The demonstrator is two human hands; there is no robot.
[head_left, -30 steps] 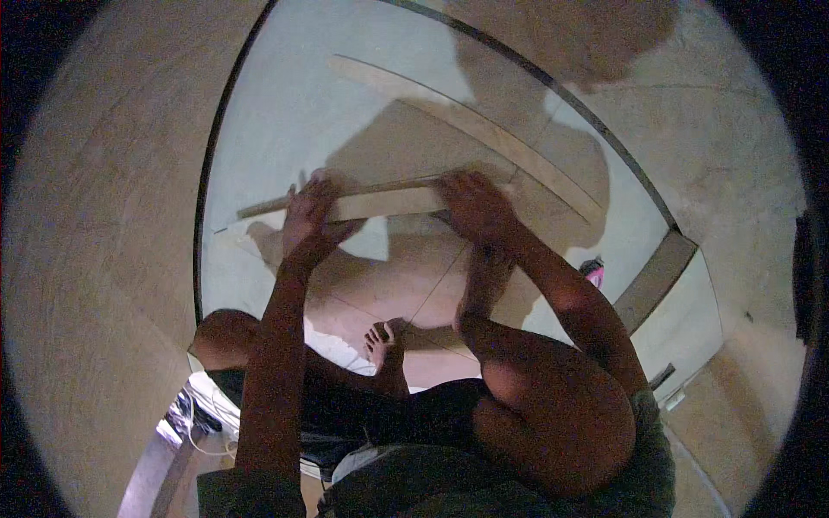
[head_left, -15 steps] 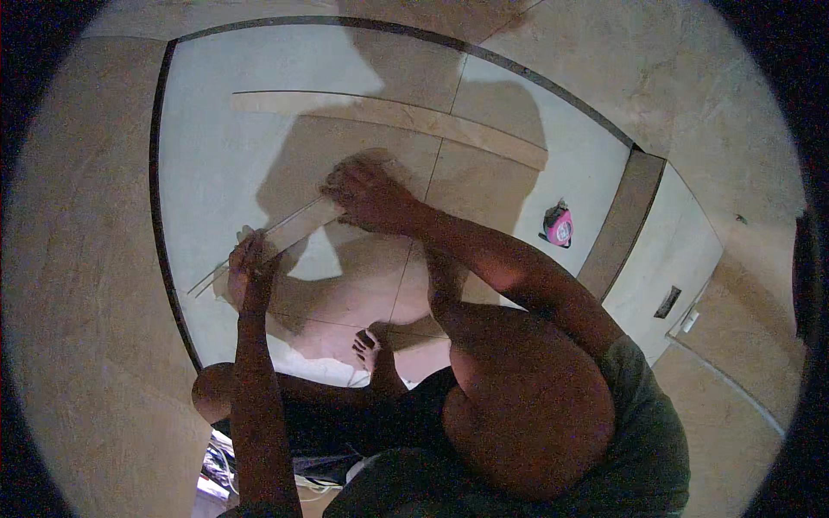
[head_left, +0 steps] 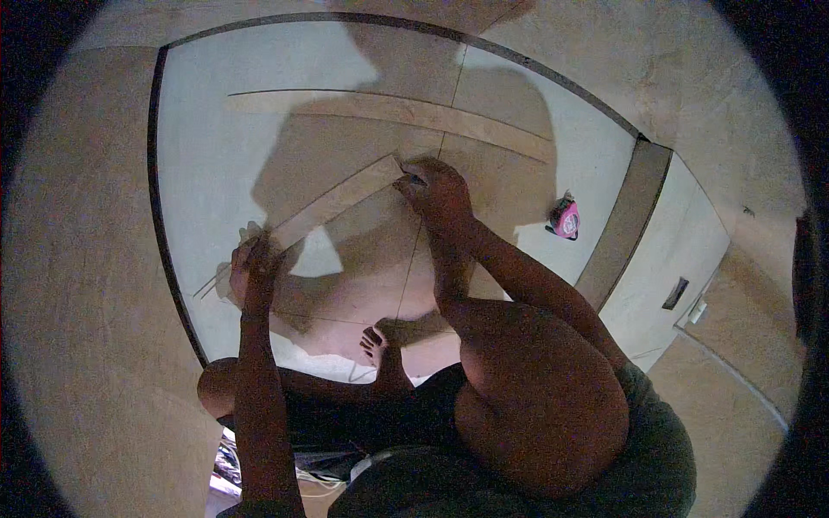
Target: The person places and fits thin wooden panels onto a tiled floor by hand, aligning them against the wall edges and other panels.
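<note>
A flat pale wooden strip [head_left: 337, 198] slants across the white floor panel, rising from left to right. My left hand [head_left: 252, 263] is closed around its lower left part. Two thin ends stick out past that hand, to the lower left. At the strip's upper right end is my right hand [head_left: 439, 192], its fingers bent together at the end's corner. A small dark bluish bit shows between those fingers, too small to name. A second, longer wooden strip [head_left: 406, 112] lies farther away on the panel, touched by neither hand.
A pink tape measure [head_left: 566, 217] lies to the right on the white panel [head_left: 203, 129], which has a dark border. Beyond it stands a brown strip [head_left: 626, 220] beside another white panel [head_left: 661, 250] with a small slot. My bare foot [head_left: 376, 345] rests near the middle. Cables [head_left: 319, 479] lie at the lower left.
My right hand has moved right along the wooden strip to its upper right end, uncovering more of it. My left hand stays on the lower left part.
</note>
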